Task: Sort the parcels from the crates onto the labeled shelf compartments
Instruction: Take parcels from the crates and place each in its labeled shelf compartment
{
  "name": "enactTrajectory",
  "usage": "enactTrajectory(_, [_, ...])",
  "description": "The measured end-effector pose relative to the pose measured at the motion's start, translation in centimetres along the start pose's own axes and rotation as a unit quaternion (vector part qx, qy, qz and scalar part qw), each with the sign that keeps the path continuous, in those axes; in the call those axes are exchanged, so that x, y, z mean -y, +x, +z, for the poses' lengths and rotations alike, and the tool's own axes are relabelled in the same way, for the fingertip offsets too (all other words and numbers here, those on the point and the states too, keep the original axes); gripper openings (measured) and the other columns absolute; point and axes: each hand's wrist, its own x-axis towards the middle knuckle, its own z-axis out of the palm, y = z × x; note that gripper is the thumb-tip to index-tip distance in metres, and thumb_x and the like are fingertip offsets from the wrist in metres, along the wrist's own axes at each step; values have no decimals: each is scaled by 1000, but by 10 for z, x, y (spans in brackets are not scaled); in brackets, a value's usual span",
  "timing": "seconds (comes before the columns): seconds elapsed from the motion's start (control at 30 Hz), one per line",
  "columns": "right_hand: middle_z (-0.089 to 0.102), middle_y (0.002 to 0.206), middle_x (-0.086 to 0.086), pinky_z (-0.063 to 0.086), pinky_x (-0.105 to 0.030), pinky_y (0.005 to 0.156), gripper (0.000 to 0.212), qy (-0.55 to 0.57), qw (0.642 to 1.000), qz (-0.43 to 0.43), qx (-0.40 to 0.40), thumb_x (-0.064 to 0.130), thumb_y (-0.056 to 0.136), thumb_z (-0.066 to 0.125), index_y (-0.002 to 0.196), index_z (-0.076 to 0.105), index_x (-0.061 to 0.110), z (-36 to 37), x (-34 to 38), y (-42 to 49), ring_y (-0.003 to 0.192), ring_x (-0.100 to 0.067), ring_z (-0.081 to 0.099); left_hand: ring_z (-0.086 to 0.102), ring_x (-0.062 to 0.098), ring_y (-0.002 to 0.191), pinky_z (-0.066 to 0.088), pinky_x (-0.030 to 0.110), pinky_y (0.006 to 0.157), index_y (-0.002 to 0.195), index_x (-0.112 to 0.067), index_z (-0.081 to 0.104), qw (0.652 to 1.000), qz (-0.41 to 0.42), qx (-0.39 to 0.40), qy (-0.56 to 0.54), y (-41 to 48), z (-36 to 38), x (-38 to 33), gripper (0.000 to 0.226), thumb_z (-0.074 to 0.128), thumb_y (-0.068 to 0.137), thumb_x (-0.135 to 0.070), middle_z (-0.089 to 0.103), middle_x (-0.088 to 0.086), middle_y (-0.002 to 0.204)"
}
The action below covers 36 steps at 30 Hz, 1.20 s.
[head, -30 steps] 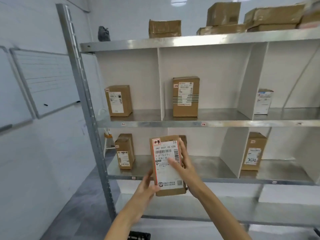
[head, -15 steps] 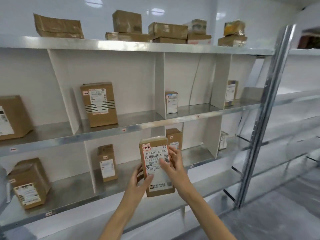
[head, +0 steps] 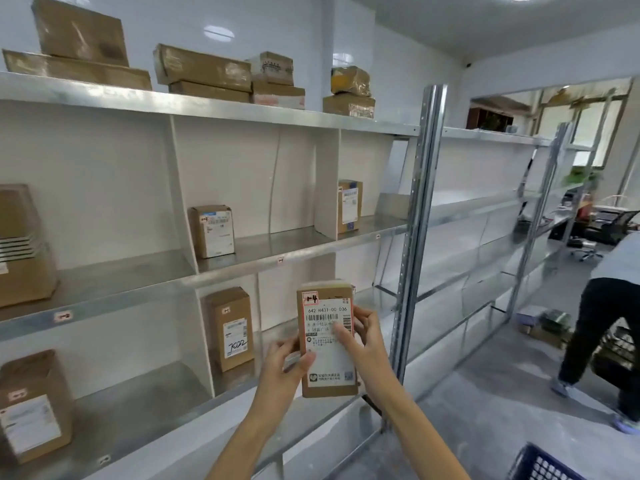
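parcel [head: 327,337] held upright, label toward camera, before the lower shelf [head: 242,258] compartments | left hand [head: 282,367] gripped on its left edge | right hand [head: 363,341] curled round its right side, thumb on label | blue crate [head: 540,465] seen bottom right

At lower centre we hold the parcel [head: 325,367] between our left hand [head: 285,363] and right hand [head: 367,344], before the shelf [head: 242,112] filling left and middle. Boxes [head: 204,67] lie on its top board, upper left; a crate [head: 543,465] sits at lower right, behind it a person [head: 602,320].
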Motion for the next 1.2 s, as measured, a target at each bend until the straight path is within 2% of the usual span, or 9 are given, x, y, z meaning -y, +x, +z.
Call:
enactTrajectory(0.1, [63,118,4,57,-23,73,52,-14,1000,-6,-26,41,74,72,116,44,28,-39,1,16,106,-4,63,59,7,101,52,11,66,114,-21,63,1000,4,19,0,21,40,1,26,60,88,-19,52,4,115])
enactTrajectory(0.2, [62,118,4,56,-21,72,52,-23,998,-18,-60,41,74,73,115,45,27,-74,1,27,105,-1,63,58,1,93,49,7,61,117,-21,62,999,11,39,6,39,74,0,28,60,89,-19,50,0,106])
enactTrajectory(0.33, [65,113,6,56,-20,72,48,-25,995,-26,-89,40,74,74,112,46,28,-108,1,43,104,-6,64,59,8,100,52,9,64,125,-15,59,998,0,61,-1,61,107,2,36,60,89,-20,52,0,109])
enactTrajectory(0.53, [65,114,6,56,-23,73,49,-17,992,-29,-122,39,75,75,112,46,25,-139,-5,75,108,-7,63,61,6,92,52,11,60,115,-27,59,997,-4,71,-33,100,138,4,30,64,86,-19,54,0,104])
enactTrajectory(0.77, [68,106,16,56,-21,70,57,-14,987,-37,-154,48,69,77,112,46,28,-164,-10,127,103,-4,65,63,15,103,60,31,72,107,-34,63,992,-5,89,-88,160,169,17,27,66,84,-21,58,-4,113])
enactTrajectory(0.93, [68,107,17,56,-21,71,60,-22,987,-47,-151,49,67,78,113,46,28,-177,-14,171,102,-5,65,67,9,87,55,18,58,96,-40,64,992,-3,81,-99,215,181,22,25,68,83,-19,60,-3,106])
enactTrajectory(1.0, [66,110,14,56,-22,73,55,-32,987,-49,-151,46,70,77,113,46,31,-180,-16,189,106,-7,64,68,2,83,54,16,58,103,-31,66,990,3,90,-108,236,184,24,25,67,84,-15,59,0,103])
enactTrajectory(1.07, [65,115,12,55,-22,76,54,-35,986,-54,-156,43,72,77,115,47,31,-183,-18,204,111,-9,62,66,-4,84,53,15,59,101,-30,66,989,13,98,-114,255,187,26,25,68,84,-13,56,0,100])
enactTrajectory(1.2, [60,123,10,54,-22,81,52,-58,983,-71,-159,36,75,74,119,47,34,-191,-22,228,118,-9,57,66,-1,88,54,15,60,101,-31,66,988,29,101,-118,288,193,35,27,69,83,-11,60,0,101])
